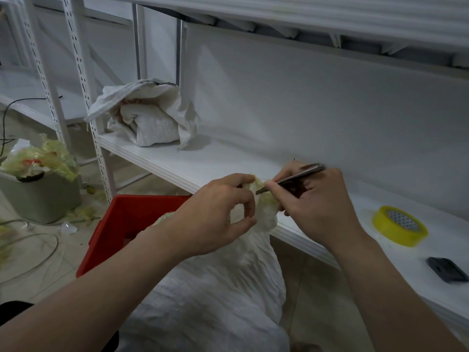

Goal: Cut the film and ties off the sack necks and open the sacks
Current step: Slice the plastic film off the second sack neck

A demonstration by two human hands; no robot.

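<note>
Head view. At frame centre my left hand [223,212] curls round the neck [265,223] of the white sack [228,288], which fills the lower centre, just in front of the shelf [215,161]. My right hand [317,199] grasps a slim knife [291,179], its tip touching the yellowish film [266,200] on the neck. Left of the sack is a red crate [121,224]. At upper left an opened sack [149,118] sits on the shelf, and at right a yellow tape roll [399,226].

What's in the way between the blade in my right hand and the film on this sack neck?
Nothing visible. The right hand holds the blade with its tip at the yellowish film, and the left hand pinches the sack neck right beside it.
</note>
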